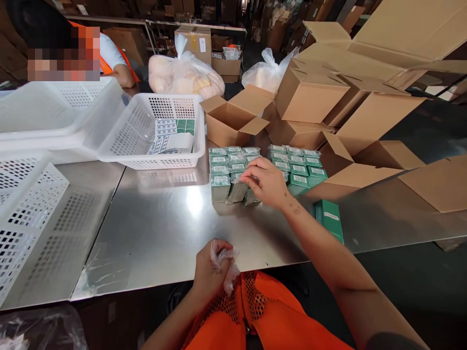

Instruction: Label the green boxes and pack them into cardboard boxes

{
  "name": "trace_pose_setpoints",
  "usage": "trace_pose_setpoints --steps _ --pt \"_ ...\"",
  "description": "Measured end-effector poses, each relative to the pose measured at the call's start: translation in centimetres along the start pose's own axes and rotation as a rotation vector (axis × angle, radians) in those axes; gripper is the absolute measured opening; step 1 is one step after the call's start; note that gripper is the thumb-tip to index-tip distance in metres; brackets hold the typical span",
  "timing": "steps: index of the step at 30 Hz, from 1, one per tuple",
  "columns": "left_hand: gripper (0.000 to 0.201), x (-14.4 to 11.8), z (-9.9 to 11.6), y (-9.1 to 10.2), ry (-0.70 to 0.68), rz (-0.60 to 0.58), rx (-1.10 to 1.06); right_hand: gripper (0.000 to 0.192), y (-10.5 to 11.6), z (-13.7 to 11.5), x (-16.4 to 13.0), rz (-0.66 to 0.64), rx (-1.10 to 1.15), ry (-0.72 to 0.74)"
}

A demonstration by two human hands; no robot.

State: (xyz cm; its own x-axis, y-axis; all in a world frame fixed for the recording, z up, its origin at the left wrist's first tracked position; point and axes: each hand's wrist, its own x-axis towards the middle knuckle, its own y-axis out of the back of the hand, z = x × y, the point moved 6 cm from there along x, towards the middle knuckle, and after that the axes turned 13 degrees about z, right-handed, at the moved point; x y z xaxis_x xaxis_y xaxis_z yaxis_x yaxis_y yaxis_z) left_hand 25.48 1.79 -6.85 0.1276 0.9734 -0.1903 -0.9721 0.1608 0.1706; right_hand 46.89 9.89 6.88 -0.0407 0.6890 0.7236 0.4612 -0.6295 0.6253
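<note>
Across the whole foreground runs a metal desk [156, 233], with a large open carton [386, 53] and smaller ones at its right and white baskets to the left. The nearest upright basket [164, 163] holds printed sheets [166, 131]; behind it sit two knotted bags, one [186, 75] bulkier than the other [260, 78]. A co-worker's arm [124, 75] shows beyond the baskets at the far left.

Mid-desk stand two blocks of green boxes, a left block [219, 169] and a right block [299, 169], barcodes uppermost. A small open carton [233, 119] stands just behind the left block; a single green box [330, 218] sits apart, right of the right forearm.

The right hand [268, 182] is much the nearer to the left block, reaching in from the right over its near corner. Its thumb and forefinger meet at the top of the middle near box [237, 192], which lies directly under the fingertips, long axis roughly upright, leaning a little. Whether they grip its wrap I cannot tell. The hand itself covers part of the gap between the blocks.

Low before the body, the left hand [211, 272] clutches crumpled clear film [229, 272].
</note>
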Motion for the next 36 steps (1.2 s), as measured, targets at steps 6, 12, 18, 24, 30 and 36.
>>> trace_pose_setpoints --steps 6,12,18,24,30,36 --pt "0.015 1.0 1.6 -1.2 -0.038 -0.042 -0.028 0.028 -0.4 -0.6 0.5 -0.070 -0.155 0.073" --pt "0.021 2.7 2.6 -2.9 -0.050 -0.076 -0.052 0.028 -0.6 -1.2 1.4 -0.166 -0.120 0.140" --pt "0.021 3.5 2.9 -3.5 -0.002 -0.078 -0.081 0.038 1.3 -2.4 3.9 -0.108 0.049 0.085" --pt "0.020 3.4 2.4 -3.4 0.010 -0.071 -0.068 0.018 -2.5 -4.1 2.2 -0.246 -0.037 0.047" --pt "0.020 3.3 2.3 -3.2 -0.005 -0.067 -0.093 0.021 -3.2 -4.1 1.4 -0.112 -0.018 0.012" --pt "0.018 3.4 2.4 -2.9 0.087 -0.028 -0.179 0.025 -3.0 -4.5 1.9 -0.093 -0.111 0.083"
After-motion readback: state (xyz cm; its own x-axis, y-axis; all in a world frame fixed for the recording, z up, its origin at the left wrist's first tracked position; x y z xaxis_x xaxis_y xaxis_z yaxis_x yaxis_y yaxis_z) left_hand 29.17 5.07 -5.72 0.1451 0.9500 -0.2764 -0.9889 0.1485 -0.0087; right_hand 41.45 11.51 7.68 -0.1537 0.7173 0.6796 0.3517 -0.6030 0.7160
